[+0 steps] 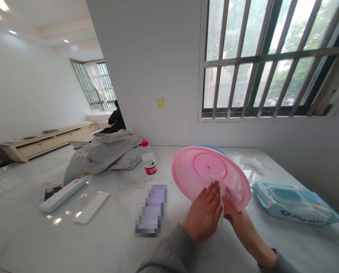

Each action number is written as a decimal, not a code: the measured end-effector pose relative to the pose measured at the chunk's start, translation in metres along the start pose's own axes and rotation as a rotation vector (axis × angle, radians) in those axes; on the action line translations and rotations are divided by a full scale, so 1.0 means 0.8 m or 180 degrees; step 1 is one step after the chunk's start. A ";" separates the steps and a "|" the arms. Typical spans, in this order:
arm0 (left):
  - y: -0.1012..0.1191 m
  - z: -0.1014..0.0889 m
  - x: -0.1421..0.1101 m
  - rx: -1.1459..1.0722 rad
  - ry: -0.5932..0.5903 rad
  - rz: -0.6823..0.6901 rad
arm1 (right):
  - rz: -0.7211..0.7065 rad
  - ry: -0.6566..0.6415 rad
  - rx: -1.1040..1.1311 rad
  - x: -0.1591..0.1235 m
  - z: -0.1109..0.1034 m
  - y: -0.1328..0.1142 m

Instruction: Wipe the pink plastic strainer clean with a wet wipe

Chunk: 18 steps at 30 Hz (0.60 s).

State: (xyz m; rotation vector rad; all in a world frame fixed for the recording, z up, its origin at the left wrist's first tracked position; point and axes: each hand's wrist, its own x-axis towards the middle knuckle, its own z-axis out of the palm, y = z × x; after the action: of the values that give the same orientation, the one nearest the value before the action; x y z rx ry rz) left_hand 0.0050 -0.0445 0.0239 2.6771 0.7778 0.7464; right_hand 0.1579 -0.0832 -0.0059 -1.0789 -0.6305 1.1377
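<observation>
While your left hand (203,214) presses flat against a white wet wipe (221,200), fingers together, your right hand (239,227) pinches it from behind the rim of a pink plastic mesh basket (212,178), tilted up off the surface (44,237). The wiping is in hand, and the next stretch of rim lies just past your fingertips. A wet-wipe packet (293,204) lies to your right, a blue bowl (210,148) shows behind the basket, and a water bottle (149,159) stands nearer a grey coat (106,153). Farther off, a person (116,119) sits by a window.
</observation>
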 end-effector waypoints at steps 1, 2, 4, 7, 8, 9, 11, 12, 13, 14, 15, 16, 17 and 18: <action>-0.001 0.001 0.000 0.0060 -0.0027 0.0011 | -0.0058 0.0022 -0.0023 0.000 0.000 -0.005; -0.003 0.004 -0.001 0.0134 -0.0046 -0.0005 | -0.0118 0.0052 -0.0035 0.000 -0.001 -0.010; -0.010 0.010 -0.003 0.0337 -0.0061 -0.0083 | -0.0254 0.0135 -0.0069 0.000 -0.003 -0.024; -0.030 0.021 -0.006 0.0780 -0.0003 -0.0248 | -0.0563 0.0210 -0.0416 0.001 -0.010 -0.047; -0.037 0.023 -0.007 0.0946 0.0017 -0.0314 | -0.0651 0.0206 -0.0566 0.001 -0.014 -0.053; -0.044 0.025 -0.008 0.1100 0.0045 -0.0363 | -0.0721 0.0213 -0.0696 0.002 -0.017 -0.059; -0.055 0.026 -0.010 0.1333 0.0124 -0.0438 | -0.0830 0.0244 -0.0869 0.004 -0.024 -0.066; -0.059 0.026 -0.010 0.1428 0.0186 -0.0474 | -0.0856 0.0258 -0.0918 0.004 -0.025 -0.068; -0.061 0.026 -0.011 0.1508 0.0260 -0.0518 | -0.0868 0.0268 -0.0952 0.003 -0.026 -0.069; -0.063 0.026 -0.011 0.1575 0.0340 -0.0573 | -0.0865 0.0266 -0.0982 0.002 -0.025 -0.068; -0.064 0.026 -0.012 0.1627 0.0412 -0.0632 | -0.0856 0.0263 -0.0999 0.000 -0.023 -0.067; -0.065 0.027 -0.013 0.1659 0.0463 -0.0683 | -0.0848 0.0256 -0.1000 -0.002 -0.020 -0.066; -0.066 0.028 -0.014 0.1677 0.0494 -0.0732 | -0.0839 0.0242 -0.0981 -0.004 -0.016 -0.064; -0.067 0.030 -0.015 0.1683 0.0506 -0.0775 | -0.0830 0.0228 -0.0946 -0.006 -0.013 -0.062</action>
State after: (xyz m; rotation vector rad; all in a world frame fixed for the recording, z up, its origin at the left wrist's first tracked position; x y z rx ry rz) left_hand -0.0136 -0.0093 -0.0205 2.9034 1.4939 0.7841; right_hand 0.1846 -0.0933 0.0358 -1.2418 -0.8751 0.7917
